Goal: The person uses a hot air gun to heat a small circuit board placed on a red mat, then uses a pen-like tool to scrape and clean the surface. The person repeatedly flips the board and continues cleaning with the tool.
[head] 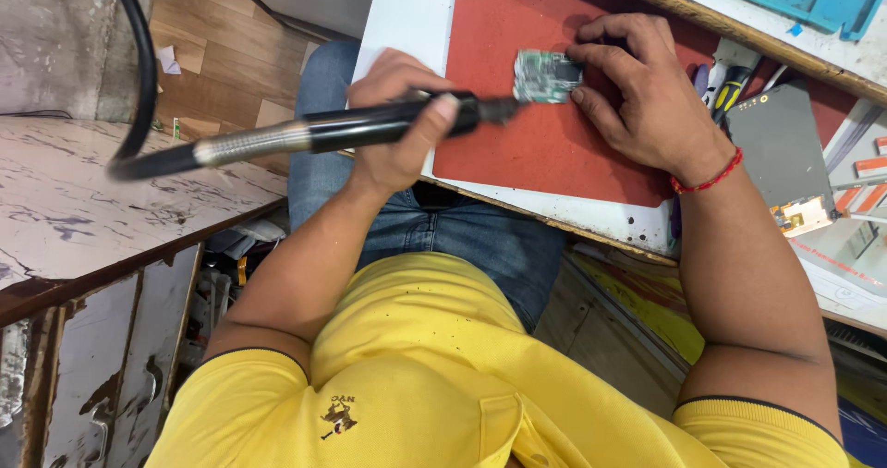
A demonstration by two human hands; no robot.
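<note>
**A:** What have I got in the left hand [397,121]?

**B:** From here I see it wrapped tight around a black rotary handpiece [370,126], thumb laid along the barrel. A thick black cable [139,71] runs off behind that hand, up and away from it.

**A:** And the tip?

**B:** The tip of the tool sits at the near edge of a small greenish circuit board [545,75], just ahead of my left knuckles.

**A:** The right hand [637,89]?

**B:** Pressed flat, fingers bent and narrow, fingertips pinning the board's far side to the red mat [517,154]. A red thread bracelet [707,183] circles that wrist.

**A:** Anything beyond it?

**B:** A grey phone panel [781,149] lies just outside my right wrist, with screwdrivers [725,85] between it and the hand.
</note>
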